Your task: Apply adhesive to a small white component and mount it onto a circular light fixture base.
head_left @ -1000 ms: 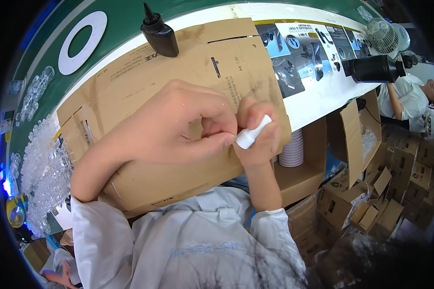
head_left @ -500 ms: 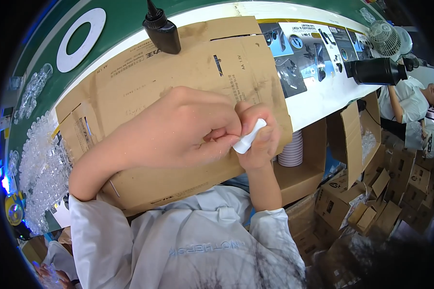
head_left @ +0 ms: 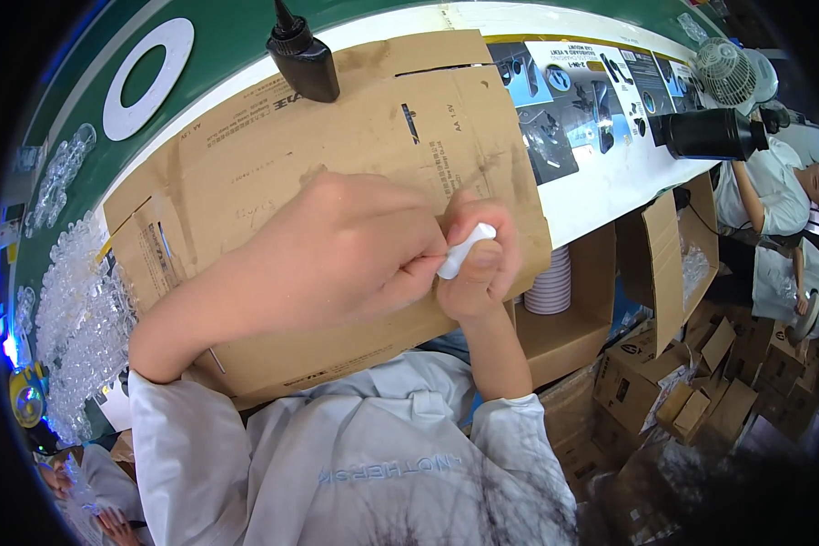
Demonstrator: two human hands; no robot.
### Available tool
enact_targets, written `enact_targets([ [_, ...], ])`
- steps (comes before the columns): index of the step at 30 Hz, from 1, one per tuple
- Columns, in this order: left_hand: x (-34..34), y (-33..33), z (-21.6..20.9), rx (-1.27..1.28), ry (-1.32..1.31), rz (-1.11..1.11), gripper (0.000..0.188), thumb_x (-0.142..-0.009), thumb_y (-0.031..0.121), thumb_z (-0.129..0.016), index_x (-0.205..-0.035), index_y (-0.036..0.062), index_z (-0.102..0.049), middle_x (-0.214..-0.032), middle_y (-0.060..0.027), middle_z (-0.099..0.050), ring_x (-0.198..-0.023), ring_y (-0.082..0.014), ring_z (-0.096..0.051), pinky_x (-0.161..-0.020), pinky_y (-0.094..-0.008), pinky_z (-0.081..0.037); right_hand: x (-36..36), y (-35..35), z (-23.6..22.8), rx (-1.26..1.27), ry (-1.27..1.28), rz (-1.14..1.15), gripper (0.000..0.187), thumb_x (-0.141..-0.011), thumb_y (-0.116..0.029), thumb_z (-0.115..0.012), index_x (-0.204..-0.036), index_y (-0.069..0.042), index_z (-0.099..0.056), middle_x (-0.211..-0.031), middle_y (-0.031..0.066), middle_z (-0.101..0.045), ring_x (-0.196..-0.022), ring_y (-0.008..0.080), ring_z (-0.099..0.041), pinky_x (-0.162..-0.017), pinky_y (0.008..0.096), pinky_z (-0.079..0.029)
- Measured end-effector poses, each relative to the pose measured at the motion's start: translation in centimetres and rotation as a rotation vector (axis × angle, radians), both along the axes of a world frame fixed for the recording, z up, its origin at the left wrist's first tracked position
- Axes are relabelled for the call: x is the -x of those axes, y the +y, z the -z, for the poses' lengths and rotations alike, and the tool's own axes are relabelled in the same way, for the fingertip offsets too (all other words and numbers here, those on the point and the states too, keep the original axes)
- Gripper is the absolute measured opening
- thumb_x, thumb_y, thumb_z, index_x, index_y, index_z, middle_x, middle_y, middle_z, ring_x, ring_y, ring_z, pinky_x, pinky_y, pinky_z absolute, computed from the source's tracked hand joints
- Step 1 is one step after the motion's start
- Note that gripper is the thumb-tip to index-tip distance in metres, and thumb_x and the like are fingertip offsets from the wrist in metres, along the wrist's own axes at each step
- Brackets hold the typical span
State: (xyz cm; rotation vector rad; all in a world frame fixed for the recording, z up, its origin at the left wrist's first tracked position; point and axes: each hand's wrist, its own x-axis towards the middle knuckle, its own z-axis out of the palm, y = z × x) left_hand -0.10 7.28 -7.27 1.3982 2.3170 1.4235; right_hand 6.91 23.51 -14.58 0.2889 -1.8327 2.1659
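My right hand (head_left: pixel 484 273) is closed around a small white cylindrical piece (head_left: pixel 469 251), which lies tilted between thumb and curled fingers. My left hand (head_left: pixel 350 241) reaches across from the left, its fingers pinched together at the lower end of the white piece. Whatever the left fingertips hold is hidden by the fingers. Both hands are above a flat brown cardboard sheet (head_left: pixel 273 200) spread over the table edge. Beyond them, a black squeeze bottle with a pointed nozzle (head_left: pixel 308 68) stands on the cardboard.
A white ring (head_left: pixel 111 114) and a heap of clear plastic pieces (head_left: pixel 77 318) lie to the left. Printed sheets (head_left: pixel 601 109) and a black cylinder (head_left: pixel 714 135) are at the right. Below are stacked white cups (head_left: pixel 548 287) and cardboard boxes (head_left: pixel 642 364). A person (head_left: pixel 783 187) sits far right.
The white piece and both hands have shifted slightly left. My left fingers have drawn closer together at its lower end. People at the lower left and far right have moved a little.
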Motion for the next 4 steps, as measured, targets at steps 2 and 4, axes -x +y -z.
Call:
enact_targets([
  [2, 0.02, -0.01, 0.11, 0.008, 0.003, 0.005, 0.012, -0.075, 0.001, -0.075, -0.078, 0.0038, -0.065, -0.066, -0.0067, -0.059, -0.056, -0.0234, -0.057, -0.050, -0.0330, -0.044, 0.01, -0.03, 0.25, -0.025, 0.012, 0.024, 0.048, -0.104, -0.053, -0.045, -0.095, -0.006, -0.050, -0.079, 0.0042, -0.050, -0.067, 0.0088, -0.042, -0.059, 0.0245, -0.033],
  [4, -0.06, 0.09, 0.05, 0.017, 0.026, -0.009, 0.012, -0.074, 0.001, -0.075, -0.079, 0.0042, -0.065, -0.066, -0.0072, -0.060, -0.056, -0.0237, -0.058, -0.051, -0.0338, -0.045, 0.12, -0.01, 0.42, -0.076, 0.047, 0.055, 0.047, -0.105, -0.051, -0.043, -0.099, -0.006, -0.050, -0.080, 0.0046, -0.051, -0.068, 0.0087, -0.044, -0.059, 0.0246, -0.034],
])
